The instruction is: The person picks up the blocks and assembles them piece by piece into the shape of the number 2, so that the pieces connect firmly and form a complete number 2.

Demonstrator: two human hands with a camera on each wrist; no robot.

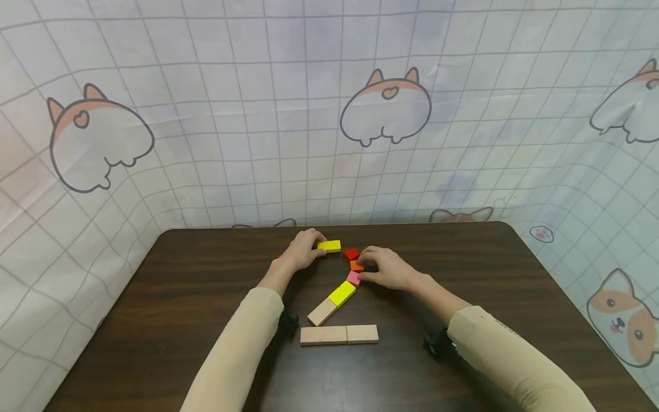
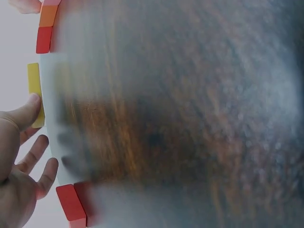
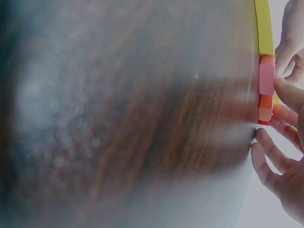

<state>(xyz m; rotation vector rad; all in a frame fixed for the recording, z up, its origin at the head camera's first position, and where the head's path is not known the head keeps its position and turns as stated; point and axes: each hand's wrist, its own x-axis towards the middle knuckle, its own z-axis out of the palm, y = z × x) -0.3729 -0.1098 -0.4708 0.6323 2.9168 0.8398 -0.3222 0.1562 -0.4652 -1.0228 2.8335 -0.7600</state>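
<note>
At the far side of the table my left hand (image 1: 302, 250) pinches a yellow block (image 1: 329, 246), its thumb across the near face in the left wrist view. My right hand (image 1: 389, 269) touches the right side of the small blocks: its index fingertip is at the orange block (image 1: 356, 266), its thumb at the pink block (image 1: 353, 278). A red block (image 1: 352, 254) sits just beyond the orange one. From the pink block the row continues toward me with another yellow block (image 1: 342, 294) and a plain wooden block (image 1: 322, 312).
Two plain wooden blocks (image 1: 324, 336) lie end to end nearer me. Beside my left hand is another red block (image 2: 70, 202), mostly hidden in the head view. The dark wooden table (image 1: 206, 297) meets a patterned cloth (image 1: 309, 171) at its back edge.
</note>
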